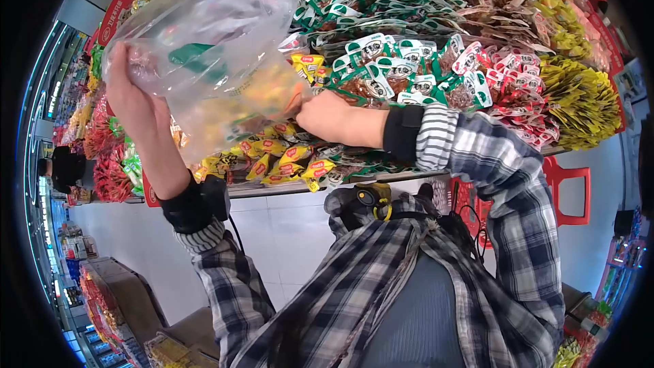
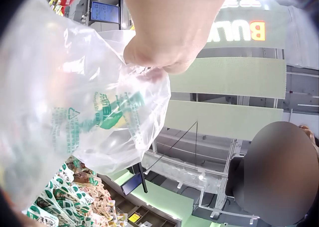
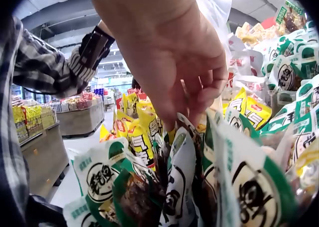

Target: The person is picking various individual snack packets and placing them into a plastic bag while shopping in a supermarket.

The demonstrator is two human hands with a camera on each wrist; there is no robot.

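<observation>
Left hand (image 1: 136, 102) clutching plastic bag (image 1: 211, 34) at 10 o'clock; right hand (image 1: 325, 117) curled among snack packets (image 1: 381, 71), grip unclear.

At top centre of the frame, the left hand (image 2: 169, 32) grips the gathered edge of a clear crinkled plastic bag with green print (image 2: 75, 112), which fills the left side. Green-and-white snack packets (image 2: 55, 197) lie at lower left.

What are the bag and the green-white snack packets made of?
The bag: thin clear plastic film, glossy, it seems; see-through, crinkled, green print, bunched in the left hand. The snack packets: likely printed plastic film, shiny; highlights, clear windows showing brown contents.
</observation>
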